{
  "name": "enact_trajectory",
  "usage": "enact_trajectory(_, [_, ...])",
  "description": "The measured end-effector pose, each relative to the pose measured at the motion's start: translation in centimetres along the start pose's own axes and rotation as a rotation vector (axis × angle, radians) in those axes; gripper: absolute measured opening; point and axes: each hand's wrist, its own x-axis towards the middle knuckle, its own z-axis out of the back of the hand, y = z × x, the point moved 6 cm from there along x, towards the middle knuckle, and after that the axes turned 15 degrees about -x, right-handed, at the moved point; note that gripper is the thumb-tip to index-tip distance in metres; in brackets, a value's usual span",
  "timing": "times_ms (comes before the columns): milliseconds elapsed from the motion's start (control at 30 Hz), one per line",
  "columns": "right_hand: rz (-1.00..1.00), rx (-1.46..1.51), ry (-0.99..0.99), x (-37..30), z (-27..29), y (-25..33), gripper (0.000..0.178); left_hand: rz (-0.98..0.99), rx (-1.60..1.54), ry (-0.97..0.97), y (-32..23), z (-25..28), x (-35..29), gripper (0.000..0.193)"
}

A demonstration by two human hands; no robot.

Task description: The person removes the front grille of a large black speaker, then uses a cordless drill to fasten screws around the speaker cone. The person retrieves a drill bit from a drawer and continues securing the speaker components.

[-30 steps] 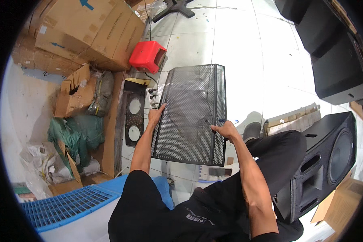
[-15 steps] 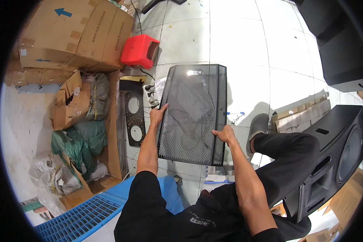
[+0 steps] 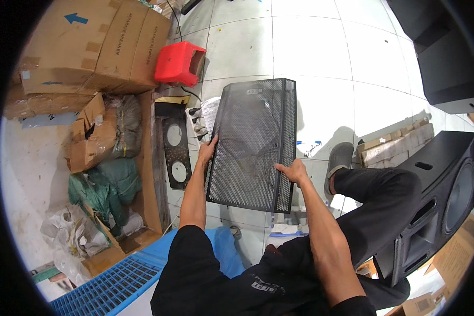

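Observation:
A black perforated metal speaker grille (image 3: 247, 152) with folded side edges is held up in front of me, over the tiled floor. My left hand (image 3: 207, 149) grips its left edge, fingers hidden behind the mesh. On the right edge, my right hand (image 3: 293, 171) is closed, its thumb lying on the front face. Through the mesh, dim dark shapes and a curved line show, too faint to name. A small label sits near the grille's top. At my right lies a black speaker cabinet (image 3: 432, 174) with its round cone facing outward.
At left are large cardboard boxes (image 3: 84, 47), an open carton with green bags (image 3: 110, 181) and a red plastic stool (image 3: 179, 63). A power strip (image 3: 197, 122) and a perforated panel with two round holes (image 3: 176, 152) lie beside the grille. A blue plastic chair (image 3: 110, 282) stands near left.
The grille has tilted slightly, its near right corner shifting a little up and left. Both hands keep their hold. The whole view has shifted slightly.

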Motion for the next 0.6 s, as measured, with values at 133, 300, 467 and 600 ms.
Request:
enact_trajectory(133, [-0.009,-0.053,0.013,-0.2,-0.1,0.4,0.071,-0.016,-0.061,0.002,4.4,2.1,-3.1,0.075])
enact_trajectory(300, [-0.105,-0.001,0.051,-0.2,0.3,1.0,0.078,0.072,-0.062,-0.486,14.6,5.1,-12.1,0.075])
enact_trajectory(467, [-0.090,0.034,0.035,-1.3,0.9,2.7,0.077,0.601,-0.939,-0.402,23.9,-8.8,-21.9,0.120])
enact_trajectory(600, [-0.112,-0.027,0.097,-1.4,1.0,3.1,0.075,1.027,-1.442,-0.003,20.3,-18.4,-26.1,0.067])
